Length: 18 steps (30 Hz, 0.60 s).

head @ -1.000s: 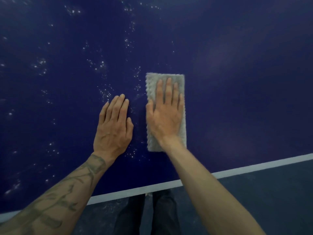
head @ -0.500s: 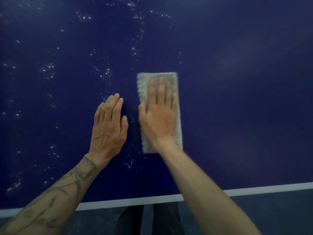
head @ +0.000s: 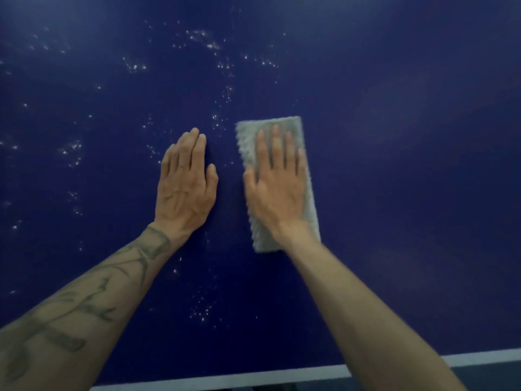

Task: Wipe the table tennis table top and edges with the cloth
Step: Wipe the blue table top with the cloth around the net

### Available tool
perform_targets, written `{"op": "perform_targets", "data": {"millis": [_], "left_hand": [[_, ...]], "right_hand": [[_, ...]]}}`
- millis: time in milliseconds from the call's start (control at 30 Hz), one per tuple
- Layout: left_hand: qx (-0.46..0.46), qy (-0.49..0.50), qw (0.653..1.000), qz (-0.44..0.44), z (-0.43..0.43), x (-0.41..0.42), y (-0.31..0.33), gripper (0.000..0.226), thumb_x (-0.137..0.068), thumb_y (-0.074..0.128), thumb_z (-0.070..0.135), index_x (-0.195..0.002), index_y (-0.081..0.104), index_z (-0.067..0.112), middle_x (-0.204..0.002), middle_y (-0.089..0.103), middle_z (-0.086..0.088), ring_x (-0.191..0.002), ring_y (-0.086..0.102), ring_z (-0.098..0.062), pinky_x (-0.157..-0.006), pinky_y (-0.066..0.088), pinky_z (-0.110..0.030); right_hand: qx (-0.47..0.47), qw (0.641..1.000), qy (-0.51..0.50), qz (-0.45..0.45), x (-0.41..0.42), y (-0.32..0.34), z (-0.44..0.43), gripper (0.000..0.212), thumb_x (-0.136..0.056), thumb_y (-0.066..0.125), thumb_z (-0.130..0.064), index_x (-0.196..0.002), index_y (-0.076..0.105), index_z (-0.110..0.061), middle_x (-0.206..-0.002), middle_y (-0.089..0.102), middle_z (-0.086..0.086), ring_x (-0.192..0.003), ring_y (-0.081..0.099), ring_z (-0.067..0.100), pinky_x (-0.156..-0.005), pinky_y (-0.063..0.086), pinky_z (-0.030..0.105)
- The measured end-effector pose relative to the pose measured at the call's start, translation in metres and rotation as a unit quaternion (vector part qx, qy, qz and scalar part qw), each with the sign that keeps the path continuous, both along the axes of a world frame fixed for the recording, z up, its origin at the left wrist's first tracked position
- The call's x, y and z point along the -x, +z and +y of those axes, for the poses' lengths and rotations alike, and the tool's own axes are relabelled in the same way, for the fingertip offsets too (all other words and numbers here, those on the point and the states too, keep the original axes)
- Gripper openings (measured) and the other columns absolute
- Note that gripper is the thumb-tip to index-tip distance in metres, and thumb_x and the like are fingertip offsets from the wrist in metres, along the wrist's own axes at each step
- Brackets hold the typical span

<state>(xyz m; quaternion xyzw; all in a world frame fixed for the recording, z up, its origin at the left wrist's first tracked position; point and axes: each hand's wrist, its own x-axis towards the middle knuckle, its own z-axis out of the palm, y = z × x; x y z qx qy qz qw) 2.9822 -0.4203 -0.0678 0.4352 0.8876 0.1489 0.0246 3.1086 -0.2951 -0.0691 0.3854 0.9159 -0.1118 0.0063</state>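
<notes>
A dark blue table tennis table top [head: 394, 165] fills the view. A folded grey cloth [head: 248, 142] lies flat on it, long side pointing away from me. My right hand [head: 277, 187] presses on the cloth with straight fingers. My left hand [head: 184, 184] rests flat on the bare table just left of the cloth, fingers together. Between the two hands is a narrow strip of table. White specks [head: 135, 66] are scattered over the left and middle of the surface; the right part looks smooth.
The table's white edge line [head: 253, 380] runs along the bottom of the view. Beyond it a strip of dark floor [head: 493, 376] shows at the lower right.
My right hand has slid the cloth to the left and then a little back to the right. The view has moved forward over the table, so the near edge sits lower.
</notes>
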Motion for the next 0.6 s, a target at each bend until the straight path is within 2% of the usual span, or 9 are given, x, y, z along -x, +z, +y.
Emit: {"op": "perform_targets", "data": {"millis": [67,133,267,433,500,600], "left_hand": [[0.007,0.006,1.0,0.005,0.006,0.011,-0.004,0.053,-0.11,0.043,0.019,-0.157,0.034,-0.002,-0.165,0.033,-0.021,-0.154,0.031,-0.035,-0.129,0.021,-0.05],[0.013,0.004,1.0,0.008,0.007,0.017,-0.006,0.053,-0.11,0.042,0.02,-0.158,0.033,-0.002,-0.166,0.032,-0.02,-0.155,0.029,-0.035,-0.129,0.02,-0.051],[0.009,0.013,1.0,-0.006,0.009,0.017,-0.008,0.057,-0.108,0.04,0.024,-0.158,0.033,-0.001,-0.166,0.031,-0.017,-0.156,0.027,-0.032,-0.13,0.018,-0.05],[0.011,0.019,1.0,-0.013,0.009,0.019,-0.008,0.058,-0.106,0.041,0.024,-0.158,0.034,0.0,-0.167,0.031,-0.016,-0.157,0.027,-0.031,-0.13,0.02,-0.05],[0.014,0.017,1.0,-0.011,0.008,0.021,-0.01,0.058,-0.106,0.041,0.024,-0.158,0.034,0.0,-0.167,0.031,-0.016,-0.157,0.027,-0.03,-0.13,0.02,-0.05],[0.016,0.012,1.0,-0.008,0.006,0.02,-0.01,0.059,-0.106,0.04,0.024,-0.159,0.033,0.0,-0.167,0.031,-0.016,-0.157,0.026,-0.03,-0.131,0.018,-0.049]], "right_hand": [[-0.004,0.997,0.08,0.015,-0.011,-0.002,-0.027,0.068,-0.109,0.03,-0.04,-0.171,0.014,-0.018,-0.179,0.005,0.008,-0.166,0.0,0.026,-0.133,0.007,0.05],[-0.002,0.995,0.096,0.02,-0.034,-0.002,-0.031,0.066,-0.11,0.034,-0.04,-0.17,0.02,-0.019,-0.178,0.011,0.007,-0.165,0.005,0.025,-0.133,0.011,0.05],[-0.009,0.999,0.002,-0.04,-0.05,0.003,0.027,0.068,-0.11,0.026,-0.046,-0.171,0.009,-0.021,-0.179,0.002,0.005,-0.166,-0.001,0.024,-0.133,0.007,0.049],[-0.005,0.996,-0.091,-0.014,0.031,0.005,0.078,0.07,-0.111,0.027,-0.044,-0.171,0.0,-0.019,-0.179,-0.005,0.006,-0.165,-0.006,0.026,-0.133,0.001,0.05],[0.0,0.999,-0.037,-0.004,0.055,0.002,0.062,0.071,-0.11,0.026,-0.044,-0.171,0.002,-0.019,-0.179,-0.004,0.007,-0.165,-0.006,0.027,-0.133,0.0,0.049],[0.004,0.993,0.12,0.011,0.045,0.0,0.025,0.069,-0.109,0.027,-0.043,-0.171,0.012,-0.018,-0.179,0.003,0.008,-0.166,-0.002,0.026,-0.133,0.007,0.05]]}}
